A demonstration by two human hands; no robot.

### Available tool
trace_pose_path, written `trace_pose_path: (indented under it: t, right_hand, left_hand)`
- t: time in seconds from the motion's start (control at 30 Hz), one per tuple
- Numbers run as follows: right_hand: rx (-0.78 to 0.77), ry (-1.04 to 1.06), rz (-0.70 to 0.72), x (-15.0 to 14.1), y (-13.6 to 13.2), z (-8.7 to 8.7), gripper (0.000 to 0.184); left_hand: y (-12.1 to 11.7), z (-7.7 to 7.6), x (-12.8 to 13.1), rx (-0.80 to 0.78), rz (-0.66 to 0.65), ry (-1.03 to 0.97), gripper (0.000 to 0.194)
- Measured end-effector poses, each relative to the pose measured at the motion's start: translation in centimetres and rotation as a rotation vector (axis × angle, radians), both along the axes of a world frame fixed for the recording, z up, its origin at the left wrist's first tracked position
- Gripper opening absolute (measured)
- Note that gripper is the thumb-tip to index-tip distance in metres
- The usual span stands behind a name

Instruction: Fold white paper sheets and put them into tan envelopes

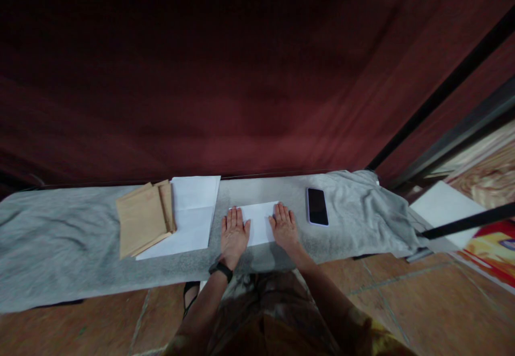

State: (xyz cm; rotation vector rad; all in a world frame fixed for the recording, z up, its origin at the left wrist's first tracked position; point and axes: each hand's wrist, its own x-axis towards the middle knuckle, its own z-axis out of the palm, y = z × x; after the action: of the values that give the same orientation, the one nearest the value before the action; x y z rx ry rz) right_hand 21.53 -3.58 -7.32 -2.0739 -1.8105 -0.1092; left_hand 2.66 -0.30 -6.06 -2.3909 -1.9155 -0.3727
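A white sheet of paper, apparently folded, lies on the grey cloth in front of me. Flat on its left end rests my left hand, fingers stretched out, with a dark watch on the wrist. My right hand lies open on the paper's right end, its fingers also extended. Between the two thumbs the middle of the paper shows. Its two ends are partly hidden under my palms.
Brown paper envelopes overlap a stack of larger white sheets on the left. A phone lies to the right. Grey cloth covers the narrow bench. Behind it hangs a dark red curtain; black bars slant at the right.
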Motion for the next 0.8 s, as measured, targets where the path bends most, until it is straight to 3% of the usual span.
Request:
trace_pose_path:
  t: [0.13, 0.3, 0.4, 0.8]
  right_hand:
    - [-0.083, 0.028, -0.029, -1.8, 1.2, 1.0, 0.055]
    - [-0.084, 0.073, 0.198, -5.4, 2.4, 1.1, 0.054]
    - [-0.06, 0.067, 0.257, -6.2, 2.3, 0.6, 0.054]
    - [-0.018, -0.027, 0.103, -1.7, 1.9, -0.4, 0.055]
  left_hand:
    - [0.0, 0.3, 0.3, -0.014, -0.005, -0.006, 0.064]
    - [-0.1, 0.6, 0.1, -0.009, -0.027, 0.003, 0.062]
    - [-0.3, 0.7, 0.0, -0.027, -0.026, 0.017, 0.061]
    - [-0.2, 0.6, 0.2, -0.026, -0.004, 0.01, 0.063]
